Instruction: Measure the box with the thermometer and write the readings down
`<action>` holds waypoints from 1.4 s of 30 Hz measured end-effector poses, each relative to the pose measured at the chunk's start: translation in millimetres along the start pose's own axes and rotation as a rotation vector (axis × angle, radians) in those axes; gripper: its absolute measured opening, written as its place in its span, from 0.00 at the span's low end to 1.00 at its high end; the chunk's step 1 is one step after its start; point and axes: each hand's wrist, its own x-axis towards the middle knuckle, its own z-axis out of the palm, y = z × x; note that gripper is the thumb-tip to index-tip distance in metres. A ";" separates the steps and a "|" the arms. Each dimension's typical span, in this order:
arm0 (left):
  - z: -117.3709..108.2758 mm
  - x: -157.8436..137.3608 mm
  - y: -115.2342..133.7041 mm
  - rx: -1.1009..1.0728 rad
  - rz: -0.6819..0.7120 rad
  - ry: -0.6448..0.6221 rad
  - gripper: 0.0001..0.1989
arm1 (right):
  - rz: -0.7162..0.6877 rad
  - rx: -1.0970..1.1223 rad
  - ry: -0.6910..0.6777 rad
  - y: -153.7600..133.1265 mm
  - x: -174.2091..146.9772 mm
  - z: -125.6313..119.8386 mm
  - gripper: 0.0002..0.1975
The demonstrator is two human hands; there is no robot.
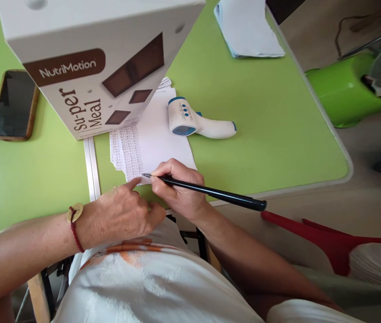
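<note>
My right hand (pixel 180 186) is closed round a black pen (pixel 217 193), its tip resting on a white paper sheet (pixel 166 154). Rows of small handwriting run down the sheet's left part. My left hand (pixel 123 211) lies at the table's near edge with its index finger stretched out to the sheet's lower edge, close to the pen tip. Its other fingers are partly hidden, and I see nothing held in it. More written sheets (pixel 117 157) show underneath at the left. A white and blue infrared thermometer (pixel 199 121) lies across the sheet's right side.
A tall white carton (pixel 119 49) stands over the far part of the papers. Left of it lies a phone (pixel 14 105) on the green table (pixel 278 130). Folded white paper (pixel 244 29) lies at the back right. A green bin (pixel 348 92) stands beyond the table's right edge.
</note>
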 end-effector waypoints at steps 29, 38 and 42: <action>-2.3 0.1 -0.1 0.022 0.003 -0.025 0.12 | -0.042 0.061 0.051 2.8 -0.5 0.6 0.08; -1.7 -0.1 -0.2 0.012 -0.006 -0.017 0.12 | -0.041 0.047 0.010 0.8 0.9 0.2 0.08; -1.4 -0.1 0.1 0.008 -0.004 -0.009 0.12 | -0.046 0.031 0.022 -0.2 1.3 0.3 0.08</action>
